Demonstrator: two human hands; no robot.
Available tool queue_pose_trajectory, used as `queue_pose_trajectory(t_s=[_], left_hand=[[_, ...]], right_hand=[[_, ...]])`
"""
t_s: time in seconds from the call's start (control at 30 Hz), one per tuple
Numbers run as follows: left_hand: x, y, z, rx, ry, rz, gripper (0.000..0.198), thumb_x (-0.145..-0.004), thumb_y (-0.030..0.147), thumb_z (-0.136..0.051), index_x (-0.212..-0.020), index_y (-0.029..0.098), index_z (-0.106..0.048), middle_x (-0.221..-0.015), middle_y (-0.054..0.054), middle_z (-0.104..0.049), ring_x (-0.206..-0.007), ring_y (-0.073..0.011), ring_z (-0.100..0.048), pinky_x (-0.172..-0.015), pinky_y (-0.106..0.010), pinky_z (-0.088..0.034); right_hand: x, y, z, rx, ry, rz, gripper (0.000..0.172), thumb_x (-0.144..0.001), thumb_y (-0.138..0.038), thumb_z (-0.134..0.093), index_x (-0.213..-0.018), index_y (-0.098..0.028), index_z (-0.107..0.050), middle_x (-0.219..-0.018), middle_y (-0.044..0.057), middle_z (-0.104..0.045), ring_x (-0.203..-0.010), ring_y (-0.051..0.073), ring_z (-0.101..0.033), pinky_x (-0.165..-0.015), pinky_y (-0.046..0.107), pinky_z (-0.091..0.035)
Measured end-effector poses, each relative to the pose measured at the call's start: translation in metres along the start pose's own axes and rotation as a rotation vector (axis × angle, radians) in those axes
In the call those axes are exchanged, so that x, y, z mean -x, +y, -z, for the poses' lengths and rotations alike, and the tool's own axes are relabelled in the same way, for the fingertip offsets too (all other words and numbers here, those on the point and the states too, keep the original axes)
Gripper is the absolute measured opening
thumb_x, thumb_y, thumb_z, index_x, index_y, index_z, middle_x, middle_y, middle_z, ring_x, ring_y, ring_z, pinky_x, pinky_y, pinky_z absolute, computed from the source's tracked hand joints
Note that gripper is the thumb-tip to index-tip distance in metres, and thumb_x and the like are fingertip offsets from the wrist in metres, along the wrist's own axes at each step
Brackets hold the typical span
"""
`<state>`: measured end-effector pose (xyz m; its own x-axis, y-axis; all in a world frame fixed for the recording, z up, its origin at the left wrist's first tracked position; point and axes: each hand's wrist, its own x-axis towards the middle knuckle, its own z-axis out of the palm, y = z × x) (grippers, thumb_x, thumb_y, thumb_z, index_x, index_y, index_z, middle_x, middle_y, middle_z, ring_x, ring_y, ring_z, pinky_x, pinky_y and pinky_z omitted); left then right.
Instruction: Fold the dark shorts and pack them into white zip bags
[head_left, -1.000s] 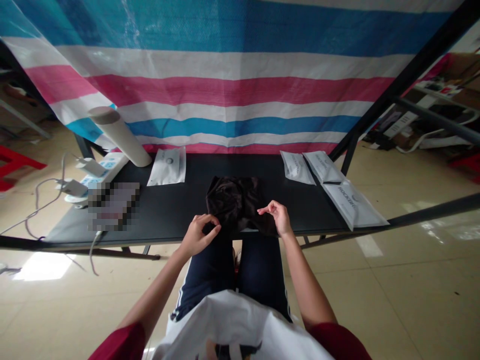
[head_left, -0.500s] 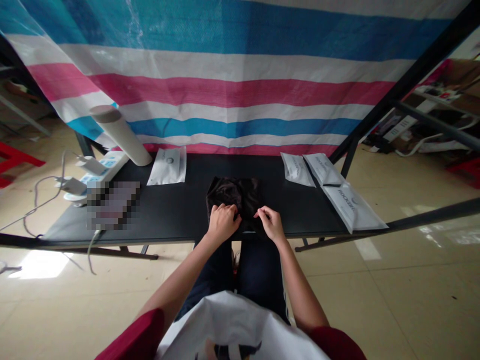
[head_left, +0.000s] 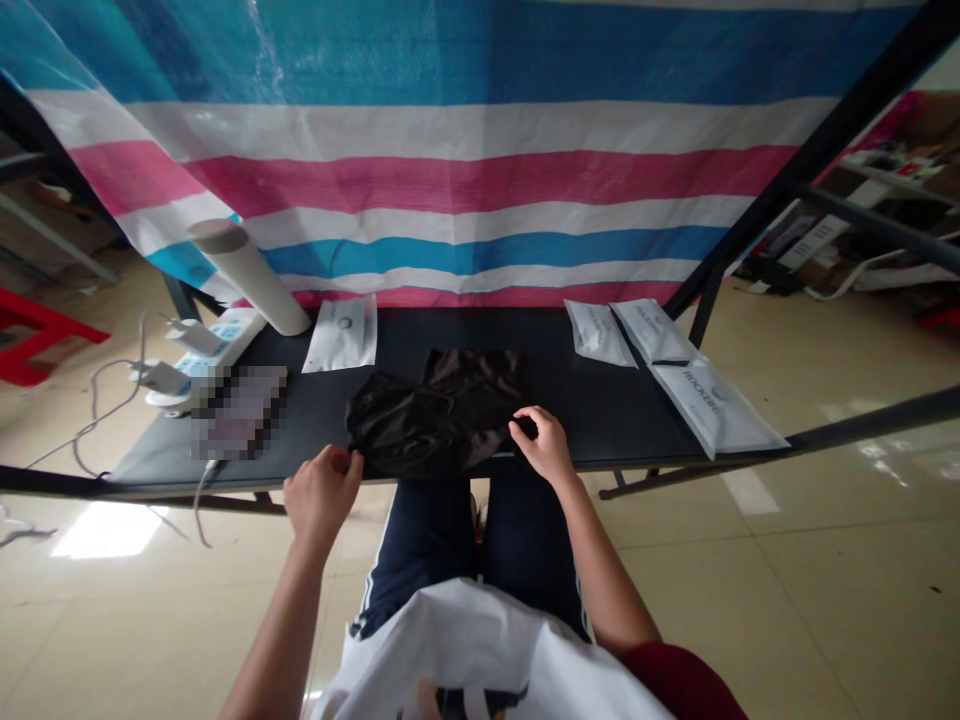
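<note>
Left hand (head_left: pixel 323 495) hangs half-curled, fingertips touching the corner of the black shiny cloth (head_left: pixel 427 415). Right hand (head_left: pixel 545 447) pinches the cloth's edge on the desk (head_left: pixel 600 400).

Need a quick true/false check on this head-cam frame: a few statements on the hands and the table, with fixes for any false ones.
1. The right hand has its fingers on the black satin garment. True.
2. The left hand lifts the garment off the table. False: the garment lies on the black table, and the hand is at its left end.
3. Three white packets lie right of the garment. True.
4. The paper tube stands upright. False: it lies tilted at the table's back left corner.
5. The power strip is at the table's right end. False: it is at the left end.
</note>
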<state>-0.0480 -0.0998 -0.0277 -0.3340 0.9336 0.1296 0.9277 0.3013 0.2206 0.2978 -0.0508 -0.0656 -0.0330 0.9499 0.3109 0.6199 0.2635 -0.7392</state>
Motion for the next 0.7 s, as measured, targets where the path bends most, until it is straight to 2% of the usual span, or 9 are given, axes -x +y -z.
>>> queue_pose_trajectory(t_s=[0.1,0.17,0.3,0.5,0.7], left_hand=[[0.01,0.013,-0.006,0.094,0.136,-0.12,0.03,-0.09,0.048,-0.046,-0.084,0.021,-0.06,-0.084,-0.01,-0.065,-0.087,-0.0297,-0.06,-0.075,-0.038,-0.044],[0.014,0.027,-0.011,0.183,0.178,-0.24,0.033,-0.09,0.048,-0.047,-0.101,0.019,-0.06,-0.102,-0.013,-0.064,-0.098,-0.0299,-0.058,-0.086,-0.04,-0.045],[0.012,0.049,-0.026,0.229,0.096,-0.374,0.05,-0.091,0.049,-0.049,-0.13,0.017,-0.049,-0.128,-0.016,-0.057,-0.118,-0.0325,-0.053,-0.095,-0.044,-0.044],[-0.013,0.05,-0.041,0.173,0.004,-0.495,0.056,-0.089,0.054,-0.053,-0.132,0.019,-0.051,-0.143,-0.015,-0.051,-0.132,-0.0329,-0.046,-0.104,-0.046,-0.039],[-0.02,0.051,-0.045,0.189,0.034,-0.488,0.054,-0.089,0.052,-0.053,-0.132,0.02,-0.053,-0.143,-0.014,-0.051,-0.133,-0.0322,-0.045,-0.107,-0.047,-0.036]], right_hand=[[-0.001,-0.002,-0.003,0.172,-0.069,0.072,0.039,-0.082,-0.039,-0.063,-0.117,-0.021,-0.064,-0.128,0.011,-0.063,-0.121,0.029,-0.056,-0.105,0.044,-0.039],[-0.001,-0.002,-0.004,0.261,-0.118,0.093,0.052,-0.081,-0.039,-0.064,-0.129,-0.02,-0.059,-0.141,0.012,-0.055,-0.133,0.03,-0.047,-0.111,0.047,-0.033],[-0.002,0.0,-0.005,0.337,-0.185,0.101,0.059,-0.085,-0.041,-0.059,-0.14,-0.02,-0.05,-0.149,0.012,-0.046,-0.141,0.029,-0.037,-0.114,0.05,-0.029],[-0.004,0.011,0.008,0.399,-0.191,0.081,0.064,-0.087,-0.046,-0.057,-0.146,-0.025,-0.043,-0.153,0.01,-0.041,-0.145,0.03,-0.031,-0.116,0.058,-0.021],[-0.002,0.015,0.011,0.39,-0.159,0.092,0.063,-0.087,-0.048,-0.058,-0.144,-0.023,-0.047,-0.151,0.01,-0.043,-0.144,0.031,-0.032,-0.116,0.058,-0.022]])
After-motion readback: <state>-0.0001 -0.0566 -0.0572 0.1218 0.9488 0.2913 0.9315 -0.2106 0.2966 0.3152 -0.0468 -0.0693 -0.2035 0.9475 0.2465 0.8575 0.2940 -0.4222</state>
